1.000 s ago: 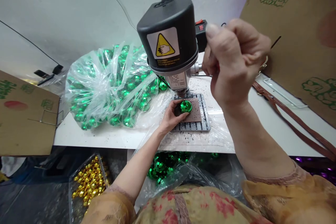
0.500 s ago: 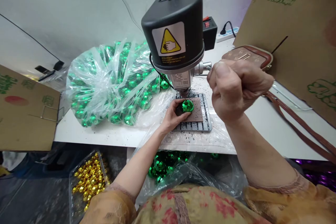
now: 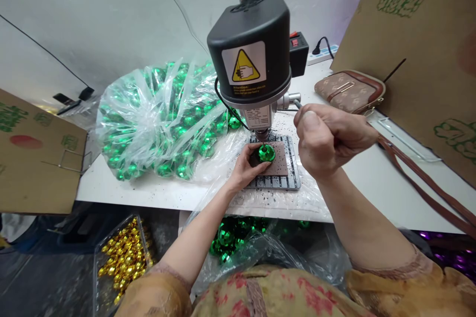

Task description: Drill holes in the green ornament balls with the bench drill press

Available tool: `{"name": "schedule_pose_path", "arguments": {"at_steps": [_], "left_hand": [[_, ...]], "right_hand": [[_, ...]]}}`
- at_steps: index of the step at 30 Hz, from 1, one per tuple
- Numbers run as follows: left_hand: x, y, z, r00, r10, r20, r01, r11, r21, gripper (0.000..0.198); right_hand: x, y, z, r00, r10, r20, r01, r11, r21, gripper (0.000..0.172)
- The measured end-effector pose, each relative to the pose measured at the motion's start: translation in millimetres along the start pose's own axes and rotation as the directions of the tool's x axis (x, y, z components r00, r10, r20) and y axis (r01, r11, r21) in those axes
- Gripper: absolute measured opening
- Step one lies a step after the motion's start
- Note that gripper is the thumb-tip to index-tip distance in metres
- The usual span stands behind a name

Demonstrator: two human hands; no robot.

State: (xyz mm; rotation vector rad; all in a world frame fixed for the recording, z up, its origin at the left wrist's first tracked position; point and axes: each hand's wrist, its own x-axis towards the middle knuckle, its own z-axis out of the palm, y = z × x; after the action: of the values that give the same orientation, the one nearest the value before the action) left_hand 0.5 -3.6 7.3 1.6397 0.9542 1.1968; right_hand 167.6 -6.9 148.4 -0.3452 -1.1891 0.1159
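Observation:
My left hand pinches a shiny green faceted ball between thumb and fingers. The ball rests on a brown board over the slotted metal base of a small bench drill press. Right above the ball is the chuck; the bit's tip meets the ball's top, though how deep it goes I cannot tell. My right hand is closed round the feed lever at the drill's right side, and most of that lever is hidden in the fist.
A clear bag of green balls lies left of the drill; more green balls sit in plastic below the table edge. A tub of gold balls stands lower left. Cardboard boxes flank the table, and a handbag lies right. Dark specks litter the base.
My right fist has come slightly down and left with the lever, which now shows a little more. My left hand keeps the ball in place under the chuck. The view has shifted slightly.

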Motion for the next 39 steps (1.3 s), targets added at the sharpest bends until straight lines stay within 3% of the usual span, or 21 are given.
{"name": "schedule_pose_path", "arguments": {"at_steps": [6,11,19,24,26,29,33,36,38,39], "left_hand": [[0,1,0.5,1.000,0.009,-0.016,-0.009,1.000,0.024,0.057],[0,-1,-0.6,1.000,0.007,-0.018,-0.006,0.999,0.039,0.059],[1,-3,1.1,1.000,0.008,-0.026,-0.008,1.000,0.009,0.060],[1,-5,0.7,1.000,-0.001,-0.026,0.001,1.000,0.000,0.060],[1,-6,1.3,1.000,-0.007,-0.031,0.008,1.000,0.009,0.061],[0,-4,3.0,0.998,-0.003,-0.069,0.006,0.999,0.034,0.058],[-18,12,-2.9,0.988,0.047,-0.149,-0.030,0.993,0.114,0.046],[-50,34,-17.4,0.993,0.112,-0.023,-0.105,0.974,0.200,0.038],[-75,51,-27.6,0.977,0.099,0.186,-0.142,0.963,0.231,0.036],[-89,58,-31.5,0.949,0.069,0.307,-0.151,0.957,0.250,0.035]], "right_hand": [[-1,6,0,0.992,-0.123,-0.001,0.122,0.991,0.060,0.045],[-4,10,-2,0.990,-0.139,-0.006,0.139,0.988,0.066,0.044],[-11,14,-9,0.979,-0.186,0.079,0.175,0.976,0.130,0.045],[4,3,0,1.000,-0.020,0.012,0.019,0.995,0.100,0.049],[19,-3,8,0.994,0.111,-0.003,-0.110,0.987,0.120,0.049],[39,-9,16,0.977,0.209,-0.030,-0.204,0.970,0.132,0.049],[49,-10,17,0.971,0.239,-0.008,-0.235,0.958,0.162,0.051],[48,-8,16,0.979,0.204,0.000,-0.198,0.953,0.231,0.047],[47,-6,16,0.981,0.195,0.009,-0.191,0.944,0.271,0.045],[47,-5,17,0.980,0.197,0.007,-0.191,0.943,0.274,0.044]]}}
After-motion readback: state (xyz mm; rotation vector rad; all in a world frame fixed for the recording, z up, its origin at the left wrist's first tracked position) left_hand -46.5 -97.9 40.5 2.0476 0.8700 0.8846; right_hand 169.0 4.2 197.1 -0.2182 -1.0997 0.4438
